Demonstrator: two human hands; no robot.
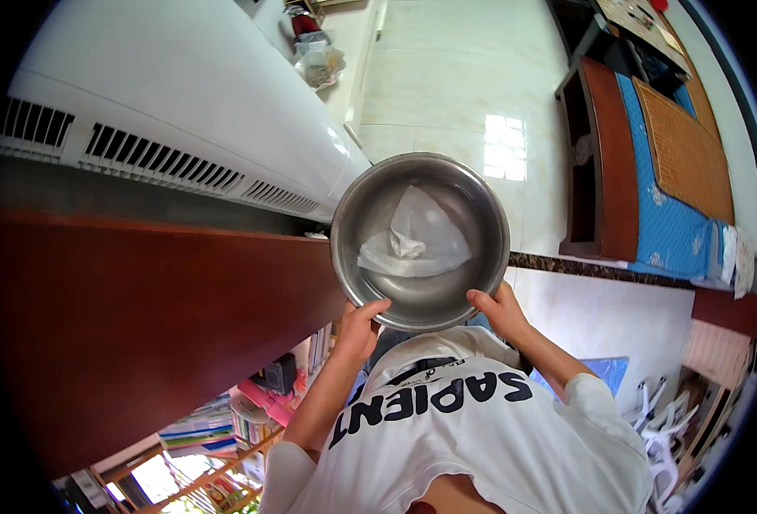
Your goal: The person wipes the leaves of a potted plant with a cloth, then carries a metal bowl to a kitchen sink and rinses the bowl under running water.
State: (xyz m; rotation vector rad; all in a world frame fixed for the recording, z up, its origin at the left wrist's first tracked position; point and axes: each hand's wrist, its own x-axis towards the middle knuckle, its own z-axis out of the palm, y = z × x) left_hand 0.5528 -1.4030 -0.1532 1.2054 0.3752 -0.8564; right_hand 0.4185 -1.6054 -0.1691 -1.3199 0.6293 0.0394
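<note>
A round stainless steel basin [417, 302] is held up in front of my body, level or nearly so. My left hand [360, 326] grips its near rim on the left, the thumb lying over the edge. On the near right, my right hand [499, 312] has hold of the same rim, thumb also on top. Inside the basin lies a thin white cloth [426, 221], wet-looking and partly see-through, with a bunched fold at its middle. It seems to rest in clear water, whose depth I cannot tell. Most of my fingers are hidden beneath the basin.
A red-brown wooden panel [160, 321] and a white vented appliance [192, 96] stand close on the left. To the right is a wooden bench [613, 160] with a blue pad [664, 221]. A dark stone strip [597, 265] crosses the tiled floor [436, 83].
</note>
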